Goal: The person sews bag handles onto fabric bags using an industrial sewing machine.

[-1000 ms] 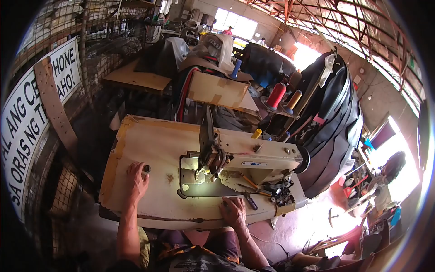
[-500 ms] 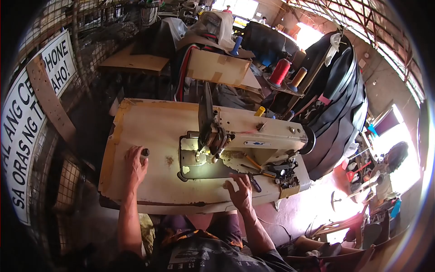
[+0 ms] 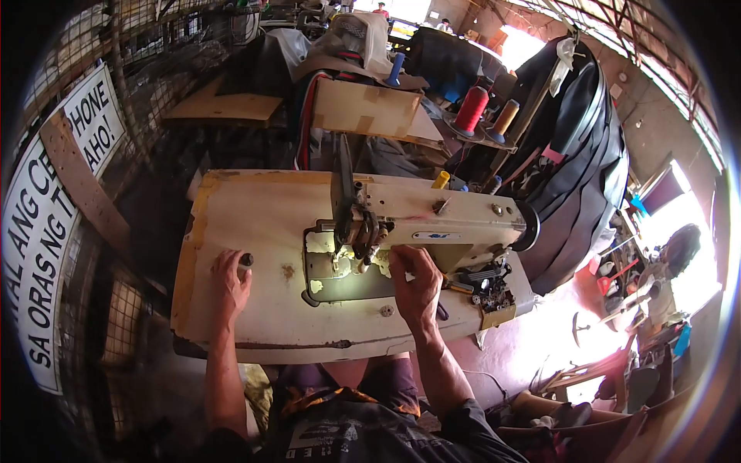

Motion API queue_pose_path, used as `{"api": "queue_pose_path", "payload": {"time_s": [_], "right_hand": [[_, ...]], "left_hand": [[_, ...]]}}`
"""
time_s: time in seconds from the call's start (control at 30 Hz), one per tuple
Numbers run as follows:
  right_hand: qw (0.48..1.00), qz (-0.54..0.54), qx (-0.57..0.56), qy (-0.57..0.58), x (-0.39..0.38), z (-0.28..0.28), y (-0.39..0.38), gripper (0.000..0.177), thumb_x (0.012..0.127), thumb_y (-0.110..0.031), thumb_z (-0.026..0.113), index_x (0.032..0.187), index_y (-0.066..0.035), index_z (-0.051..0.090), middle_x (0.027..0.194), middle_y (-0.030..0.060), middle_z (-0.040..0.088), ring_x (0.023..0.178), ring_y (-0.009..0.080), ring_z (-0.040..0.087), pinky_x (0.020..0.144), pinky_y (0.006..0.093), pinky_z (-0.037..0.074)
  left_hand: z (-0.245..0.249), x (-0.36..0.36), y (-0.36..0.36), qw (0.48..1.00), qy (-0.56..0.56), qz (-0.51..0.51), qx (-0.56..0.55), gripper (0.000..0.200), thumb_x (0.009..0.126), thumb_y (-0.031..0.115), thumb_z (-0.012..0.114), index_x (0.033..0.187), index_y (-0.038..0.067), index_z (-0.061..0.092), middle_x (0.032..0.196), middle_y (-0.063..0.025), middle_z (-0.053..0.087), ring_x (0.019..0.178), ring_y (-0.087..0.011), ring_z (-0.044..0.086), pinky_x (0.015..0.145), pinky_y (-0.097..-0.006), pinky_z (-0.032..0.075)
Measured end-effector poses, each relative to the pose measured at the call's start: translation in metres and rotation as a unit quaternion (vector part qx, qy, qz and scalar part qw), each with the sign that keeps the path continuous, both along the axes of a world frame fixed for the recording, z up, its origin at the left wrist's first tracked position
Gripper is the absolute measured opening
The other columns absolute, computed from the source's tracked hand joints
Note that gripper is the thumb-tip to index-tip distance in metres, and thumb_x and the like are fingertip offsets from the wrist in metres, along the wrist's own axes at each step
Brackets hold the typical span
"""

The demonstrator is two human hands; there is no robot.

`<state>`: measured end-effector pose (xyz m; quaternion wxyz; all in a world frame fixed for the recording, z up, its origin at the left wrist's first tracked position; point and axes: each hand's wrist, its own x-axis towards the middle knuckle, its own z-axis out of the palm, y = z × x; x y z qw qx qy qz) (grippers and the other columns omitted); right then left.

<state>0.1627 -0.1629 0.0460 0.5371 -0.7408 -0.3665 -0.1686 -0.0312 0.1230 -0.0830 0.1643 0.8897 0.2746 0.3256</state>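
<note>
My left hand rests at the left of the sewing machine table, its fingers curled against a small dark cylindrical piece. My right hand is beside the needle area of the sewing machine, fingers bent and drawn together. Whatever those fingers hold, if anything, is hidden. Just left of that wrist, a small round metal piece lies on the tabletop. The machine's lamp lights the dark bed plate under the needle. Partly behind my right hand is a dark-handled tool.
Loose metal parts crowd the table's right end. Behind the machine stand a red thread cone, an orange one and a cardboard box. Black sheets hang at the right. A lettered sign stands at the left.
My right hand has moved up and slightly right, toward the needle area, and its fingers have closed in. The small round metal piece now lies uncovered on the table. My left hand stays put.
</note>
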Motion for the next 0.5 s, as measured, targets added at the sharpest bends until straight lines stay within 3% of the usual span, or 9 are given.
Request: {"api": "queue_pose_path", "payload": {"time_s": [0.33, 0.43, 0.5], "right_hand": [[0.999, -0.028, 0.021, 0.025, 0.011, 0.017, 0.001, 0.017, 0.09, -0.005, 0.069, 0.107, -0.003, 0.07, 0.087, 0.0074, 0.069, 0.078, 0.0148, 0.069, 0.075, 0.0284, 0.054], [0.999, -0.017, 0.01, -0.038, 0.016, 0.011, 0.003, 0.019, 0.088, -0.002, 0.07, 0.107, -0.002, 0.067, 0.085, 0.0082, 0.066, 0.069, 0.0161, 0.067, 0.065, 0.0286, 0.054], [1.0, -0.003, 0.006, -0.021, 0.015, 0.007, 0.007, 0.019, 0.088, -0.003, 0.071, 0.107, -0.002, 0.067, 0.086, 0.0085, 0.065, 0.069, 0.016, 0.067, 0.064, 0.0286, 0.054]], "left_hand": [[-0.003, -0.002, 0.002, 1.0, -0.009, -0.01, 0.009, 0.046, 0.084, 0.005, 0.071, 0.128, 0.003, 0.055, 0.13, -0.0158, 0.056, 0.128, -0.0352, 0.049, 0.109, -0.0479, 0.037], [-0.005, -0.002, 0.003, 1.0, -0.016, -0.013, 0.012, 0.046, 0.084, 0.004, 0.071, 0.128, 0.003, 0.055, 0.13, -0.0159, 0.056, 0.128, -0.0353, 0.049, 0.109, -0.048, 0.037], [-0.005, -0.001, 0.003, 1.0, -0.018, -0.014, 0.014, 0.046, 0.084, 0.004, 0.071, 0.128, 0.003, 0.055, 0.13, -0.0159, 0.056, 0.127, -0.0354, 0.049, 0.109, -0.0481, 0.037]]}}
